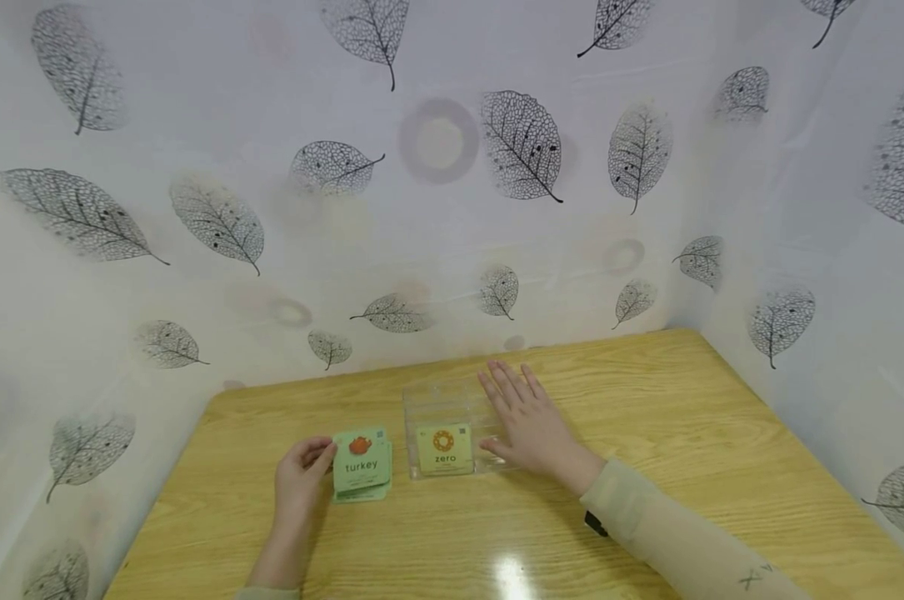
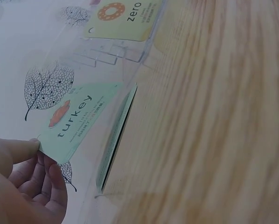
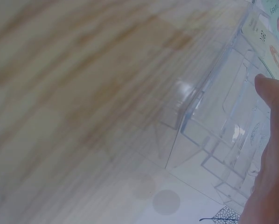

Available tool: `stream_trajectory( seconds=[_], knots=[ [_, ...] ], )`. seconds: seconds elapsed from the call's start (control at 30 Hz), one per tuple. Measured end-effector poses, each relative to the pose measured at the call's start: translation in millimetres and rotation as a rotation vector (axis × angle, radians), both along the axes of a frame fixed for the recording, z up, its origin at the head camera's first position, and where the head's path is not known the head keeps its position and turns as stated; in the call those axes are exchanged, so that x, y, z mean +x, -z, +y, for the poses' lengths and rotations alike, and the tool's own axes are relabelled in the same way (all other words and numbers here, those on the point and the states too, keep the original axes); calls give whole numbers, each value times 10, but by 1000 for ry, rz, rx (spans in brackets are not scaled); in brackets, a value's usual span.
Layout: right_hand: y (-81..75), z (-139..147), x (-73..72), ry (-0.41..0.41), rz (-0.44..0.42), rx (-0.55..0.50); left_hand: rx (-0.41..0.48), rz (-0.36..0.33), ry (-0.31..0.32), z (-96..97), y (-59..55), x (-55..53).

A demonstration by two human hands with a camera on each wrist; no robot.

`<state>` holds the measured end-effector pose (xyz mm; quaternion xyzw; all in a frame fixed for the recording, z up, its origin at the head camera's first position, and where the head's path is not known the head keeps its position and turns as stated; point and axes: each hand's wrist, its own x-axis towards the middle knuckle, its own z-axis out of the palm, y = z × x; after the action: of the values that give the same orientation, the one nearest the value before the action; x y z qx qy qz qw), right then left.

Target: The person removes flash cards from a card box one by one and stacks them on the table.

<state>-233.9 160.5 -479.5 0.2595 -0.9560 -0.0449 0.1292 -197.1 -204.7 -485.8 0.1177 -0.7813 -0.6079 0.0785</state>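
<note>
My left hand (image 1: 296, 479) pinches a green "turkey" card (image 2: 76, 119) at its left edge between thumb and fingers. The card is tilted up over a low stack of green cards (image 2: 115, 140) on the table. To the right of it stands a clear plastic card holder (image 1: 437, 407) with stepped compartments. A yellow-green "zero" card (image 1: 445, 457) with a ring picture sits in the holder's left front compartment. My right hand (image 1: 534, 432) rests over the holder's right half, fingers straight and spread, its thumb (image 3: 270, 88) close to the "zero" card.
The wooden table (image 1: 646, 417) carries everything and ends at a pale wall covering (image 1: 437, 233) printed with leaves. A dark band (image 1: 595, 523) shows at my right wrist, beneath the sleeve.
</note>
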Motion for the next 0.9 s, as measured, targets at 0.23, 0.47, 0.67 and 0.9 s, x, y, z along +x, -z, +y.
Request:
stream_trajectory(
  seconds=[0.23,0.47,0.67,0.9],
  knots=[
    [8,8,7,-4,4,-3,-23,-38,1,-14,28,9],
    [-14,8,14,-1,-1,12,-62,-72,9,-38,31,-1],
    [-16,1,8,5,-6,8,-111,-76,10,-48,18,11],
    [-28,-4,14,1,-8,-12,-145,-92,9,-73,32,11]
  ],
)
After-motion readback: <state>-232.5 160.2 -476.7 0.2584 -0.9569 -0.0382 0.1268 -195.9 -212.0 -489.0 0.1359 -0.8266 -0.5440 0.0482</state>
